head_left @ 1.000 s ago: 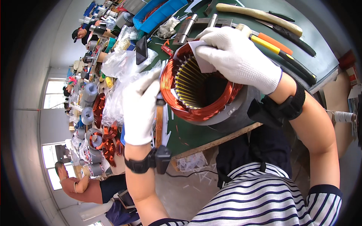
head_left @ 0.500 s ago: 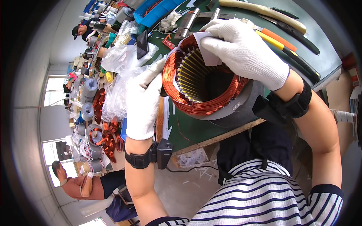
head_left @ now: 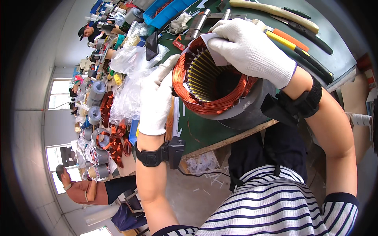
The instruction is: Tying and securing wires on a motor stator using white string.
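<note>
Over the last second we bring our left hand [head_left: 155, 100] from standing just beside the copper-wound stator [head_left: 193, 100] up to its rim, while our right hand [head_left: 252, 51] keeps one white paper piece [head_left: 215, 51] at the far edge of the bore. We judge that this readies the stator to be steadied, and that the paper is not yet let go. The stator stands on the green bench [head_left: 212, 135], its wound end facing up. Our right hand pinches the paper between thumb and fingers; our left hand is ungrasping, its fingers extended along the stator's left side, and we cannot tell whether they press on it. Counting, we have one stator, one paper piece in hand and two gloved hands. Beyond the stator lie two metal cylinders [head_left: 201, 23], one crumpled glove [head_left: 180, 23] and one blue bin [head_left: 170, 16]; beyond it and to its left is one phone [head_left: 152, 46]. Beyond it and to its right we count one pale wooden handle [head_left: 275, 11], one orange handle [head_left: 290, 39] and one yellow-and-black handle [head_left: 280, 40]. Plastic bags [head_left: 130, 90] heap to its left, too tangled to count.
</note>
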Demonstrator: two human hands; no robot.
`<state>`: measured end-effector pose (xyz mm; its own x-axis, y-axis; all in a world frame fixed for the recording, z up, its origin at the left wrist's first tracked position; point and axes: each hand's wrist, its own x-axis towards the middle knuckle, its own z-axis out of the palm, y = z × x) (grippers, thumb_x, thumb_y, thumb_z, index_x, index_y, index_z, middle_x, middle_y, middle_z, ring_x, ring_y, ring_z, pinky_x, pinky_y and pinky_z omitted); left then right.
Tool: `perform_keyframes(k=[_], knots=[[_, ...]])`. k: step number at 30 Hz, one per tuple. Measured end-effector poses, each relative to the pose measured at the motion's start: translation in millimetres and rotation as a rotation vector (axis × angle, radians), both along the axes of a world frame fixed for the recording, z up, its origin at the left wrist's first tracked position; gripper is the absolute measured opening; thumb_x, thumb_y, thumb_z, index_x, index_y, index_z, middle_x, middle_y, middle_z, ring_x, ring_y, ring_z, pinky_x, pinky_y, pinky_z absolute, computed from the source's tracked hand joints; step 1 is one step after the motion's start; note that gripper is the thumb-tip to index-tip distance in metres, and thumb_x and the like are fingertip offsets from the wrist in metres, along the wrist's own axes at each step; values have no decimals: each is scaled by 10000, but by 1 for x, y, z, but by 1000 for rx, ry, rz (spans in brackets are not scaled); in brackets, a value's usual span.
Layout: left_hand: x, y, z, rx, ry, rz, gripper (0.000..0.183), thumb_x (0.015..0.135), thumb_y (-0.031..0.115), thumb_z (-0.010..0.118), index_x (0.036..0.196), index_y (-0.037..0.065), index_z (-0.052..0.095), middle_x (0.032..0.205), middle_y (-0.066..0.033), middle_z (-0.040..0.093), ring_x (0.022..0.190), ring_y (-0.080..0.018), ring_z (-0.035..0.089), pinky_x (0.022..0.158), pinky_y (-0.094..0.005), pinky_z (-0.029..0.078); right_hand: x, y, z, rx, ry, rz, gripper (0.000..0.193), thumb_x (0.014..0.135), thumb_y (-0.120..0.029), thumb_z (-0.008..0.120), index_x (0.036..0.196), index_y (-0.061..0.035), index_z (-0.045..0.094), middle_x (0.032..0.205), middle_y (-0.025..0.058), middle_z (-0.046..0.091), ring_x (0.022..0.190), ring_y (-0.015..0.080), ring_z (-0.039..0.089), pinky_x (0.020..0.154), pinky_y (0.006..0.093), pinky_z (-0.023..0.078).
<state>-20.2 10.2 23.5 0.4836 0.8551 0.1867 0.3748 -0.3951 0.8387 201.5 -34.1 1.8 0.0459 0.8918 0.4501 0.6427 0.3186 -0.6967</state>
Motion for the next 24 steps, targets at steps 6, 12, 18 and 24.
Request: perform_keyframes(k=[6, 12, 18, 24], knots=[[2, -2, 4, -103, 52, -22, 383, 955, 117, 500, 1308, -25, 540, 1211, -122, 632, 1049, -150, 611, 912, -282, 487, 2, 1, -6, 56, 84, -2, 242, 891, -218, 521, 893, -25, 667, 751, 120, 637, 746, 257, 622, 727, 352, 453], [-3, -6, -18, -160, -267, 38, 391, 933, 102, 529, 1293, -48, 543, 1252, -142, 605, 1117, -192, 590, 990, -310, 441, 3, 2, 1, -86, 35, 64, 224, 911, -243, 481, 863, -104, 650, 722, 66, 620, 715, 222, 603, 795, 398, 353], [4, 4, 11, 153, 171, -6, 356, 890, 16, 513, 1234, -18, 596, 1129, -119, 655, 1049, -182, 612, 942, -291, 455, 6, -1, 1, -43, 165, 102, 205, 897, -160, 517, 841, 12, 614, 703, 106, 593, 661, 199, 594, 671, 306, 486], [6, 15, 34, -63, 263, -190, 354, 882, 33, 567, 1228, -26, 603, 1130, -109, 655, 1022, -159, 620, 879, -272, 487, 3, 0, 3, -57, 162, 136, 192, 888, -142, 509, 833, 14, 605, 732, 105, 596, 675, 221, 593, 679, 319, 480]])
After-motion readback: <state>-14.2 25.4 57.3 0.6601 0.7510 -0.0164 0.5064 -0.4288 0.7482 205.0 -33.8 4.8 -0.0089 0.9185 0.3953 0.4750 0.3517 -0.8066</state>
